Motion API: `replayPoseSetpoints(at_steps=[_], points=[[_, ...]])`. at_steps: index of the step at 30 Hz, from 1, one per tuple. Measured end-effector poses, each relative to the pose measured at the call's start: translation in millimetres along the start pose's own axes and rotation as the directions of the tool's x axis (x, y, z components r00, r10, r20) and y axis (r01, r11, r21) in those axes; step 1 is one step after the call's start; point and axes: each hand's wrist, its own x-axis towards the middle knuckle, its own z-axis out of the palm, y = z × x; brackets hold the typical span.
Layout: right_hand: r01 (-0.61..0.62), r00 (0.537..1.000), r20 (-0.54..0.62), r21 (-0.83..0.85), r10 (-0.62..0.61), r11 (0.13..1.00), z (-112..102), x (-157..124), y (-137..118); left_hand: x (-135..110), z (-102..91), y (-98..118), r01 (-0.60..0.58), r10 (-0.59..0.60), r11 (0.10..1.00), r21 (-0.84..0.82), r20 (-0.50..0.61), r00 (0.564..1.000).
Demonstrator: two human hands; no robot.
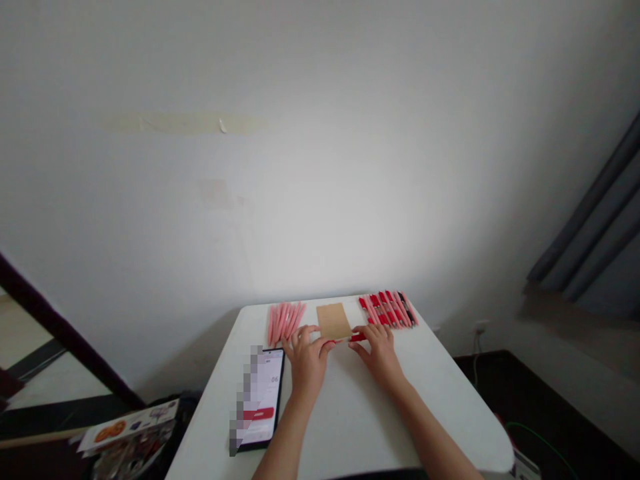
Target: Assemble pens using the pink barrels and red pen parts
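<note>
Both my hands meet at the middle of a white table (350, 413). My left hand (306, 357) and my right hand (379, 347) are closed on the two ends of a red pen (350, 339), held level just in front of a small brown cardboard box (333, 320). A row of pink pen barrels (285, 319) lies at the far left of the table. A row of red pens (389, 309) lies at the far right.
A smartphone (260, 400) with a lit screen lies on the table beside my left forearm. A white wall rises right behind the table. Grey curtains (595, 240) hang at the right. Printed packaging (127, 430) sits low at the left.
</note>
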Motion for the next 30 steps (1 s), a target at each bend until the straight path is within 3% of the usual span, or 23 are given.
replayPoseSetpoints(at_steps=[19,30], points=[[0.019,1.0,-0.023,0.016,-0.018,1.0,-2.8,1.2,-2.0,-0.3,2.5,-1.8,-0.023,0.023,1.0,-0.018,0.011,1.0],[0.009,1.0,0.022,0.1,-0.011,0.995,-2.4,1.5,-3.0,0.9,0.2,-1.6,-0.024,0.024,0.999,-0.021,0.007,1.0]])
